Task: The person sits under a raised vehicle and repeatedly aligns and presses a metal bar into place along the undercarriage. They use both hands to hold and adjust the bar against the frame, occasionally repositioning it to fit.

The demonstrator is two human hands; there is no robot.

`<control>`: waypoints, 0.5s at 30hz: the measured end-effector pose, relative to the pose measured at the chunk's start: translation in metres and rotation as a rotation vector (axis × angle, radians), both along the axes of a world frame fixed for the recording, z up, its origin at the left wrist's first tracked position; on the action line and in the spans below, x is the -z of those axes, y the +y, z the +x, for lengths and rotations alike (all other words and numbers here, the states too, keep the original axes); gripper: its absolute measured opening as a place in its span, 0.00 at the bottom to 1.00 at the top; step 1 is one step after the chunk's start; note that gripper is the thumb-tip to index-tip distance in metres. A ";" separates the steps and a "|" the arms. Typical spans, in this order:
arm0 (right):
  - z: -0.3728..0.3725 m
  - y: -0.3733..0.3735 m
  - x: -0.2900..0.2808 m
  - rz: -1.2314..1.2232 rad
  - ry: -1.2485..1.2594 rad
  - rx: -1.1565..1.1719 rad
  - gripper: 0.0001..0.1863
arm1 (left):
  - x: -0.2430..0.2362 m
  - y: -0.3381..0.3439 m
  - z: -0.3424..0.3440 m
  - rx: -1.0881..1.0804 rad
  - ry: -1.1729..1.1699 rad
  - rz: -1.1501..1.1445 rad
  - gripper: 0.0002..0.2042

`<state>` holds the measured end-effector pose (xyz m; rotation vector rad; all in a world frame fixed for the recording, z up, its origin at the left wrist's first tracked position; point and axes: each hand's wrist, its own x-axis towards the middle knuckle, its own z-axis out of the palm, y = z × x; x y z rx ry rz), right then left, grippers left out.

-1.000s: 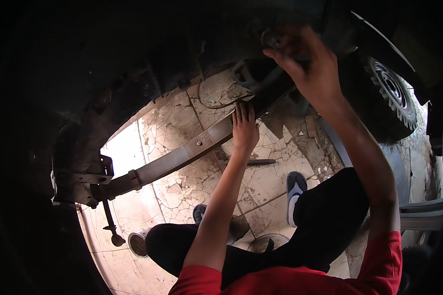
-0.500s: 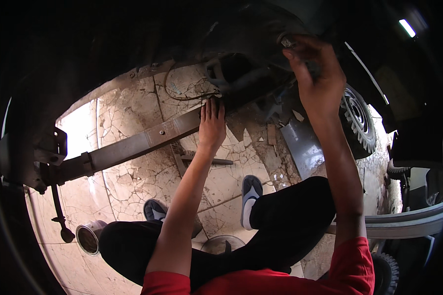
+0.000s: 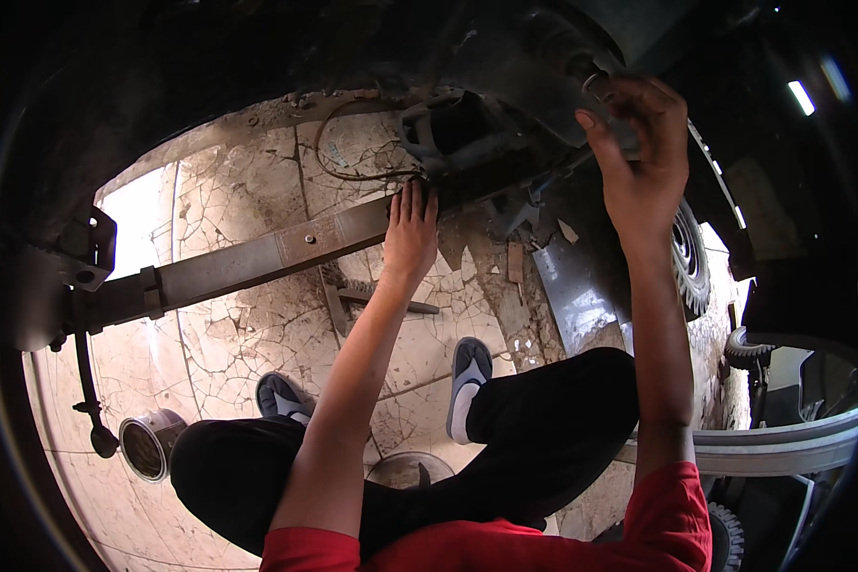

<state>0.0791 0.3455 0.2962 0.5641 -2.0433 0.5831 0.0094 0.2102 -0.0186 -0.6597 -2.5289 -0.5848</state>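
Note:
Under a dark vehicle, my left hand point(image 3: 412, 229) lies with fingers stretched along the steel leaf spring point(image 3: 248, 253). My right hand point(image 3: 643, 157) is raised at a small cylindrical metal fitting point(image 3: 595, 78) on the dark underside, index finger curled on it and thumb just below; its other fingertips are partly in shadow. A bracket point(image 3: 91, 243) and a hanging rod point(image 3: 86, 381) join the spring's left end. Beyond my left hand are a dark casting point(image 3: 448, 129) and a thin looped hose point(image 3: 319, 153).
A wheel point(image 3: 689, 257) stands at the right, near a grey sheet point(image 3: 567, 296) on cracked tiles. Curved grey metal rails point(image 3: 772, 443) lie lower right. A can point(image 3: 148, 443) sits left of my bent knees, a pan point(image 3: 408, 469) between them, and loose metal pieces point(image 3: 372, 300) below the spring.
The view has swung, shifting the spring and floor left and up and showing more of the right side. My right hand stays at the fitting, its thumb now slightly lower against it.

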 end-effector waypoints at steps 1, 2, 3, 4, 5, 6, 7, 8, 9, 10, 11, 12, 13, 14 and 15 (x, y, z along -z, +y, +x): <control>0.002 -0.005 0.002 -0.117 -0.062 -0.027 0.16 | 0.000 0.000 0.000 -0.003 0.003 -0.004 0.29; 0.003 -0.007 0.003 -0.234 -0.124 -0.053 0.16 | 0.000 0.001 0.000 -0.005 0.005 -0.008 0.29; 0.004 -0.007 0.003 -0.256 -0.164 -0.052 0.16 | 0.001 0.001 -0.001 -0.009 0.010 -0.016 0.29; 0.004 -0.007 0.003 -0.278 -0.203 -0.052 0.17 | 0.002 -0.001 -0.001 -0.012 0.014 -0.023 0.29; 0.004 -0.007 0.003 -0.300 -0.243 -0.051 0.17 | 0.003 -0.001 -0.001 -0.016 0.018 -0.031 0.29; 0.001 -0.003 0.001 -0.147 -0.135 -0.025 0.17 | 0.002 0.000 -0.001 -0.009 0.007 -0.027 0.29; -0.002 0.003 -0.001 0.006 -0.026 0.002 0.16 | 0.000 0.001 0.000 -0.002 -0.004 -0.022 0.29; -0.003 0.007 -0.003 0.159 0.082 0.029 0.16 | -0.002 0.002 0.000 0.005 -0.015 -0.018 0.30; -0.003 0.005 -0.002 0.082 0.054 0.012 0.15 | -0.001 0.001 0.001 0.005 -0.019 -0.018 0.30; -0.001 0.000 -0.001 0.005 0.027 -0.006 0.15 | -0.001 0.000 0.001 0.005 -0.023 -0.018 0.30; 0.000 -0.003 0.000 -0.072 -0.001 -0.023 0.14 | -0.001 -0.001 0.001 0.006 -0.028 -0.019 0.30; 0.004 -0.007 -0.002 -0.111 -0.067 0.014 0.14 | 0.000 0.000 0.001 0.003 -0.020 -0.020 0.30; 0.007 -0.010 -0.004 -0.150 -0.134 0.050 0.14 | 0.001 -0.001 0.000 0.001 -0.012 -0.021 0.30; 0.009 -0.011 -0.005 -0.188 -0.200 0.087 0.14 | 0.002 -0.001 0.000 -0.002 -0.005 -0.023 0.30; 0.007 -0.008 -0.005 -0.107 -0.129 0.074 0.15 | 0.002 0.000 -0.001 0.000 0.003 -0.012 0.30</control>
